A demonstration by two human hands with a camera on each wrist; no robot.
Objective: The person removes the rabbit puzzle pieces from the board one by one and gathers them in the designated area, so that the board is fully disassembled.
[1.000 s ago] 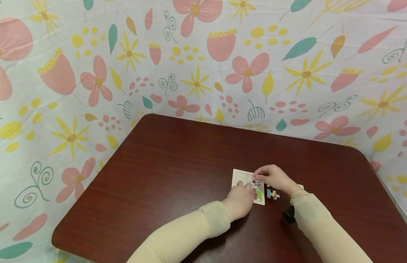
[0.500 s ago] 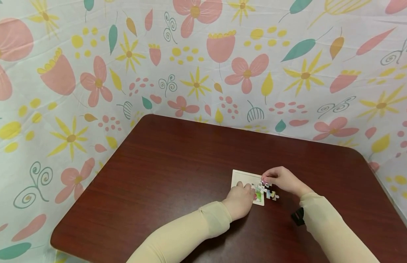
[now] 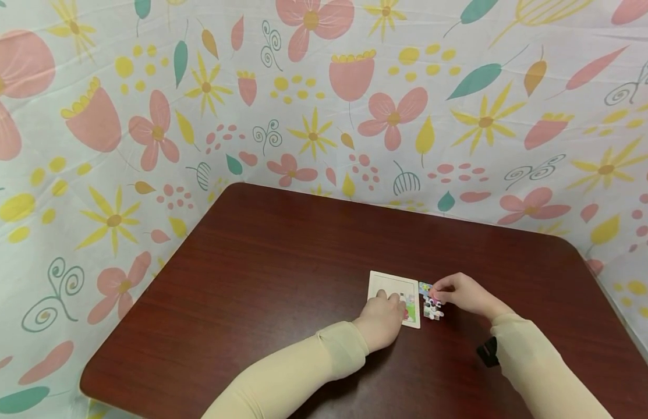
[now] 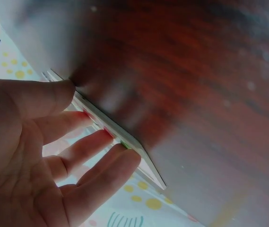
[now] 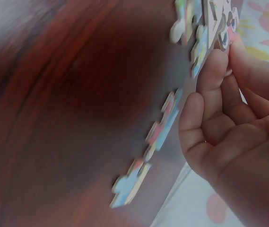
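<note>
A small pale puzzle frame [image 3: 394, 275] lies flat on the table, with some coloured pieces in its right part. My left hand [image 3: 380, 323] rests on it; in the left wrist view the fingers [image 4: 106, 172] press on its face and the thumb is at its edge. Just right of the frame, my right hand [image 3: 467, 295] pinches a jigsaw piece [image 3: 433, 305] with a pink and white animal face between thumb and fingertips. The piece [image 5: 231, 33] overlaps loose pieces lying behind it. Part of the frame is hidden under the left hand.
A blue and yellow jigsaw piece [image 3: 424, 287] lies against the frame's right side. More loose pieces [image 5: 164, 125] lie on the dark red table [image 3: 282, 256] under the right hand. A flower-printed cloth [image 3: 313, 87] stands behind the table and to its left.
My right hand has moved right with the animal-face piece, from over the frame to beside it, uncovering the blue and yellow piece. The left hand has stayed put.
</note>
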